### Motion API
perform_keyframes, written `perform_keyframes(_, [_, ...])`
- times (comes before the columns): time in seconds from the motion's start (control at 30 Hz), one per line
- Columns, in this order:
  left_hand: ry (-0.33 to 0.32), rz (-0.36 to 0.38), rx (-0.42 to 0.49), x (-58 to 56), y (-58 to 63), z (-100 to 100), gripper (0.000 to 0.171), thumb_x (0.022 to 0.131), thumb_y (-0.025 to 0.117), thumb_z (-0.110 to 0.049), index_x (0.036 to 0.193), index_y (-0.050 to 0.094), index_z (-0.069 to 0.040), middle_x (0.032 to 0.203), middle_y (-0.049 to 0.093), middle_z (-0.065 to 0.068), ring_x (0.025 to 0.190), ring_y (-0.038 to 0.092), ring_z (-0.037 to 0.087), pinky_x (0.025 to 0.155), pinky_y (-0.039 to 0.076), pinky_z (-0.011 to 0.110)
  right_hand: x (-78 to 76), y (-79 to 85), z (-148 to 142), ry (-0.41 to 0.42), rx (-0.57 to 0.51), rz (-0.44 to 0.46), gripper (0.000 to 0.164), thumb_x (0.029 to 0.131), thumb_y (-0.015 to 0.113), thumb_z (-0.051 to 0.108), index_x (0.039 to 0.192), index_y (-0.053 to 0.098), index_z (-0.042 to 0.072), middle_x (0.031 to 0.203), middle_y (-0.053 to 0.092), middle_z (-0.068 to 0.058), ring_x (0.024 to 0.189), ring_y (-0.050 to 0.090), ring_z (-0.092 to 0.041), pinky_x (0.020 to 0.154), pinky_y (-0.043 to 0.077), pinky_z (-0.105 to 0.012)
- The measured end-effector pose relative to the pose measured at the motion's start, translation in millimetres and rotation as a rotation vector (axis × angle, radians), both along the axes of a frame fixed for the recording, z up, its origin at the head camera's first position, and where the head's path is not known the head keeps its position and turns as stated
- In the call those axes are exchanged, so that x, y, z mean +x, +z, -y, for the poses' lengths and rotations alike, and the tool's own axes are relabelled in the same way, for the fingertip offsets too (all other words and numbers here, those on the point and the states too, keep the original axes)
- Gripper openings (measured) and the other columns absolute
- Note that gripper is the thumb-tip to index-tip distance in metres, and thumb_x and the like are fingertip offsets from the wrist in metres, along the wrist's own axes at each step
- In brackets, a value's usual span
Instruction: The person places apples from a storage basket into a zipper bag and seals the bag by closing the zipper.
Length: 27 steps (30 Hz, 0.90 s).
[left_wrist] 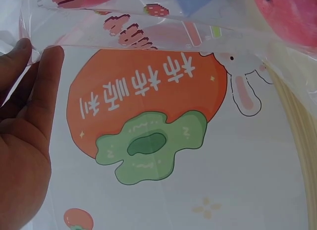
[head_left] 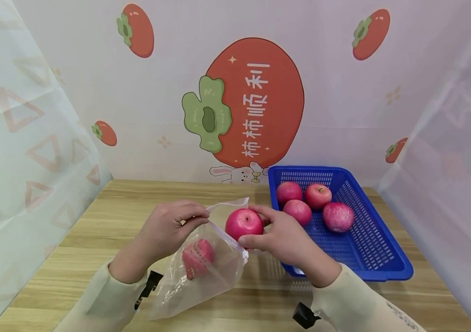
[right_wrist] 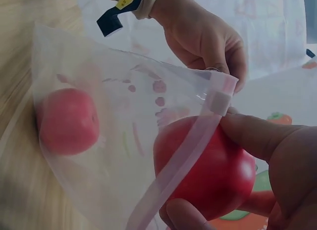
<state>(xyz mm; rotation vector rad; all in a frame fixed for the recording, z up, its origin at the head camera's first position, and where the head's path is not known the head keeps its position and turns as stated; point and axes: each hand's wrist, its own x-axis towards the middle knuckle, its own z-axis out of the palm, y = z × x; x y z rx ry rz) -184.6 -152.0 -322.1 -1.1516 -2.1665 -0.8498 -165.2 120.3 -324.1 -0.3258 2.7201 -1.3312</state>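
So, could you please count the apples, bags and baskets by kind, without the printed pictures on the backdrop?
Blue basket: 1
Clear bag: 1
Apples: 6 (4 in the basket, 1 inside the bag, 1 in the right hand)
Total: 8

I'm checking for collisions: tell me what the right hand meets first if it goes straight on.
The right hand, holding an apple, would probably meet the bag first, at its open mouth; exact depth is unclear.

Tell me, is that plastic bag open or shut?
Open: the plastic bag gapes at its top, the left hand pinching its edge.
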Motion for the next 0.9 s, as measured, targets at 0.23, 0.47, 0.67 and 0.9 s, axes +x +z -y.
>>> perform_keyframes(0.23, [-0.009,-0.017,0.005,0.4,1.6,-1.8,0.023,0.077,0.081,0.006,0.092,0.076,-0.011,0.09,0.072,-0.003,0.08,0.068,0.01,0.068,0.056,0.026,-0.3,-0.9,5.0,-0.03,-0.099,0.105,0.07,0.079,0.084,0.045,0.138,0.057,0.018,0.096,0.068,-0.004,0.075,0.067,-0.017,0.066,0.057,-0.036])
perform_keyframes(0.47, [-0.026,-0.023,0.017,-0.2,1.5,-2.9,0.022,0.077,0.081,0.005,0.092,0.076,-0.01,0.089,0.072,-0.002,0.079,0.067,0.01,0.067,0.055,0.024,0.3,2.1,9.7,-0.062,-0.262,0.152,0.044,0.094,0.071,0.014,0.134,0.056,0.004,0.091,0.069,-0.009,0.078,0.071,-0.021,0.075,0.059,-0.037])
perform_keyframes(0.67, [-0.018,-0.023,-0.001,-0.6,1.2,-3.1,0.021,0.077,0.082,0.004,0.091,0.076,-0.01,0.09,0.072,-0.002,0.082,0.068,0.011,0.071,0.057,0.027,-0.4,-0.1,9.7,-0.053,-0.276,0.156,0.04,0.093,0.07,0.01,0.131,0.058,0.003,0.099,0.069,-0.011,0.08,0.07,-0.021,0.074,0.059,-0.037])
perform_keyframes(0.9, [-0.011,-0.027,-0.001,0.1,1.3,-1.9,0.023,0.075,0.082,0.005,0.091,0.076,-0.01,0.09,0.072,-0.002,0.081,0.068,0.011,0.07,0.057,0.027,1.5,-0.4,7.5,-0.069,-0.301,0.175,0.04,0.092,0.071,0.008,0.13,0.059,0.005,0.104,0.067,-0.012,0.085,0.07,-0.027,0.074,0.059,-0.037])
